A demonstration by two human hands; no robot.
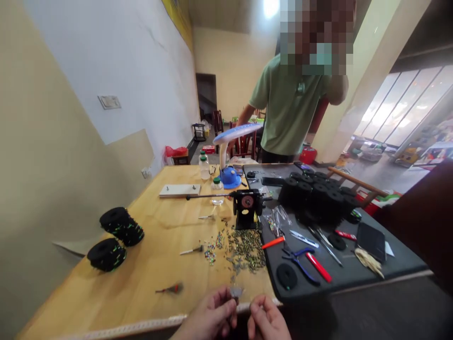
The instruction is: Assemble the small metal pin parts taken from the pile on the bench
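At the table's front edge, my left hand (214,312) is closed in a pinch around a small greyish fan-shaped piece (236,292). Close beside it on the right, my right hand (266,317) has thumb and fingers pressed together; whatever they hold is too small to make out. Just beyond both hands lie a scatter of small dark metal pieces (247,245) and a patch of coloured beads (210,255). A little brush-like piece with a red band (170,288) rests to the left, and another pale-handled one (191,250) lies farther back.
A black winding device (246,208) stands mid-table before a blue lamp (230,177). Black foam spools (107,254) sit left; many more (318,191) are piled on the dark mat (339,278) with blue-handled pliers (300,264) and scissors. Across the table stands a person in green (288,104).
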